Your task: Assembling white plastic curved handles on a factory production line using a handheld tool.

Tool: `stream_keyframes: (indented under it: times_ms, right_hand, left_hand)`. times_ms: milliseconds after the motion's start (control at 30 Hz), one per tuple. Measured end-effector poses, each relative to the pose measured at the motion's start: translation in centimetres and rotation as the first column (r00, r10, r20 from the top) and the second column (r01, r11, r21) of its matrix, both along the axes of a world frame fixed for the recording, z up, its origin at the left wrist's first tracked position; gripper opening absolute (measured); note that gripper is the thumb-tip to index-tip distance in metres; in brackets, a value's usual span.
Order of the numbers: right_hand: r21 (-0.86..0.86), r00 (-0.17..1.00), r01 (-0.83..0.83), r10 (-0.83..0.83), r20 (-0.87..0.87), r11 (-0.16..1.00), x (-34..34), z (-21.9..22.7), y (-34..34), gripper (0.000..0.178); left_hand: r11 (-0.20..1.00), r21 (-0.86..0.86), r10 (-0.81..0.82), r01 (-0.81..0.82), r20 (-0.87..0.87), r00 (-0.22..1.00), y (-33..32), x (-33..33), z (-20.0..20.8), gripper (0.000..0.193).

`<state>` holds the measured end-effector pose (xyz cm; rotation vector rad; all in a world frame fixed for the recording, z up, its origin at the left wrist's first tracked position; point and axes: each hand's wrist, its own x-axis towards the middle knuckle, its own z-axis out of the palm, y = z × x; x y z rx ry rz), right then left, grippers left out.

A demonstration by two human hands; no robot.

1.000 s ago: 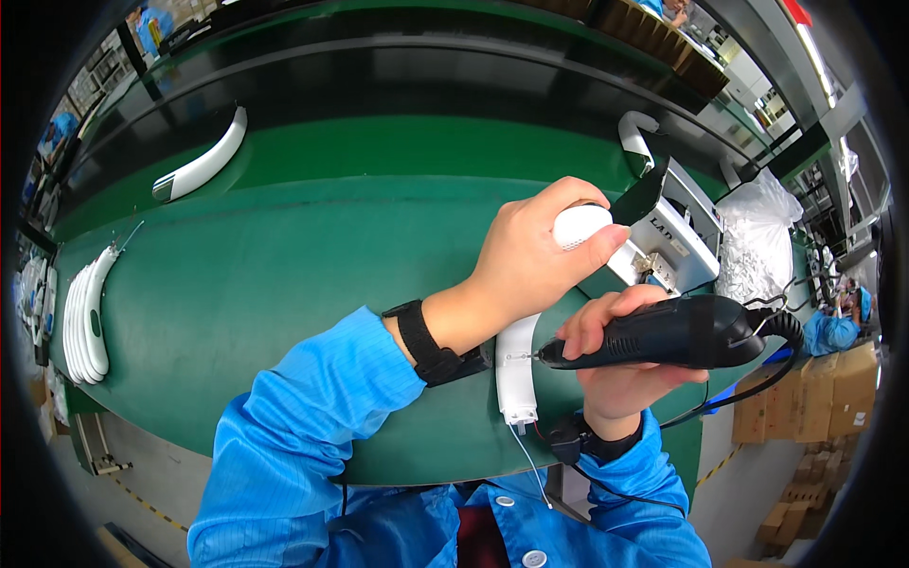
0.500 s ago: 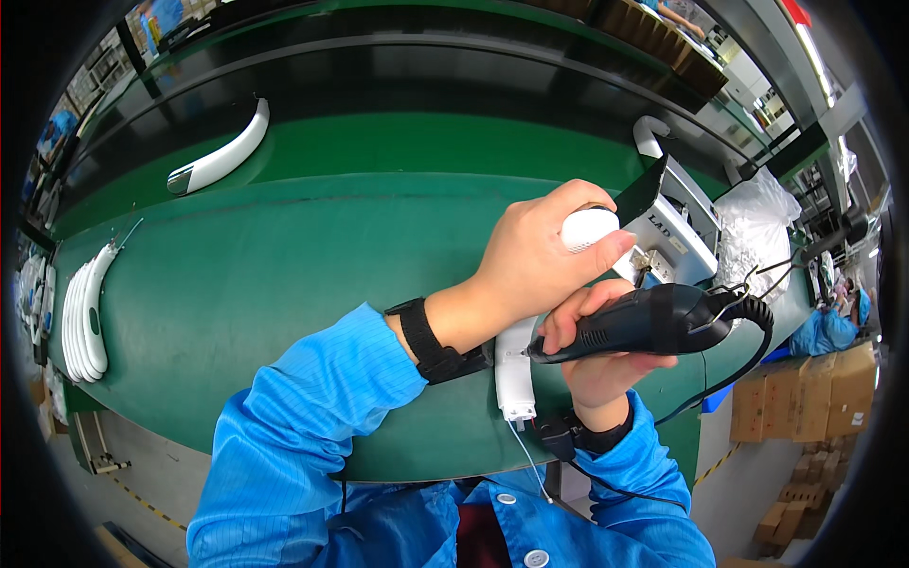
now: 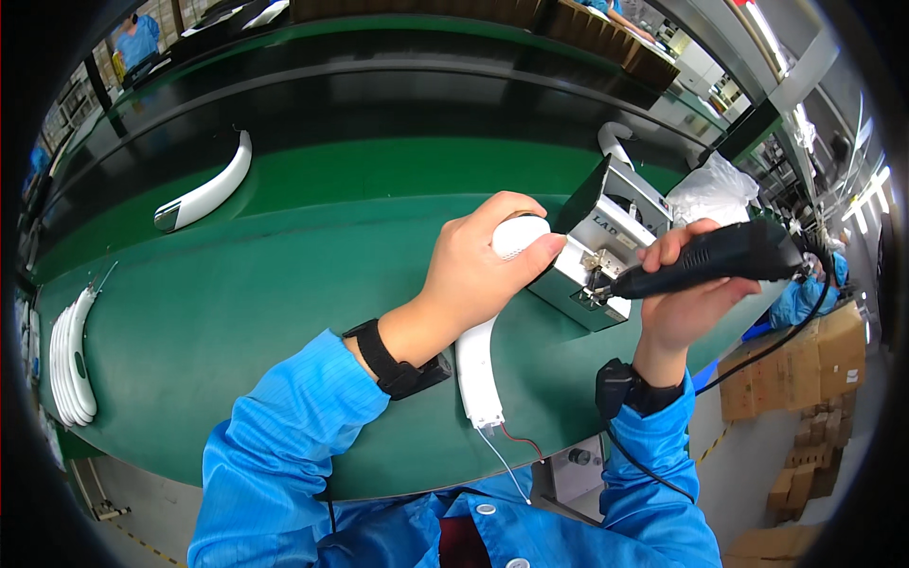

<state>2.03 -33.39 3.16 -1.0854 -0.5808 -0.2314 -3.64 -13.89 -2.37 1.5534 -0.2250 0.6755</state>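
My left hand (image 3: 478,260) is closed round the rounded, dotted end of a white curved plastic housing (image 3: 479,379). Its middle is partly hidden behind my hand and wrist; the other end points toward me, with a blue-white wire and a red wire trailing out. In my right hand (image 3: 674,317) is a black electric screwdriver (image 3: 715,257), gripped along its body. The bit end is at the front of a grey metal screw feeder (image 3: 615,227), by its small metal outlet; whether the bit touches a screw is too small to tell.
Several white curved housings (image 3: 68,364) lie stacked at the left of the green table (image 3: 284,284). Another housing (image 3: 210,194) rests on the far green strip. A clear plastic bag (image 3: 715,192) sits behind the feeder. Cardboard boxes (image 3: 786,369) stand at the right.
My right hand has carried the screwdriver away from the housing, up and right to the screw feeder. My left hand keeps its hold on the housing. The whole view has shifted slightly.
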Motion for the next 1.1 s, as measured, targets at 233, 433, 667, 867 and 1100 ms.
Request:
stream_keyframes:
  times_ms: [233,433,667,867,1100]
  right_hand:
    - [-0.121,1.000,-0.015,0.011,-0.030,0.993,1.3,-0.7,0.5,0.088]
    - [-0.221,0.982,-0.124,0.088,-0.165,0.967,-1.5,-3.5,2.2,0.089]
    - [0.000,0.903,-0.384,0.376,-0.210,0.923,-7.9,-4.5,6.7,0.102]
    - [-0.088,0.904,-0.383,0.353,-0.241,0.920,-8.4,-5.4,7.7,0.099]
    - [-0.073,0.858,-0.471,0.438,-0.268,0.879,-8.4,-6.6,7.9,0.096]
  left_hand:
    - [1.000,-0.013,-0.020,0.020,-0.001,1.000,0.1,0.0,0.1,0.027]
    - [0.999,-0.053,0.010,-0.013,-0.047,0.999,0.5,-0.3,-0.1,0.025]
    - [0.997,-0.076,-0.003,-0.002,-0.067,0.998,0.8,-0.5,0.6,0.026]
    - [0.998,-0.054,0.024,-0.026,-0.040,0.999,0.6,-0.3,0.4,0.028]
    - [0.999,-0.043,0.030,-0.032,-0.053,0.998,0.8,-0.5,0.5,0.027]
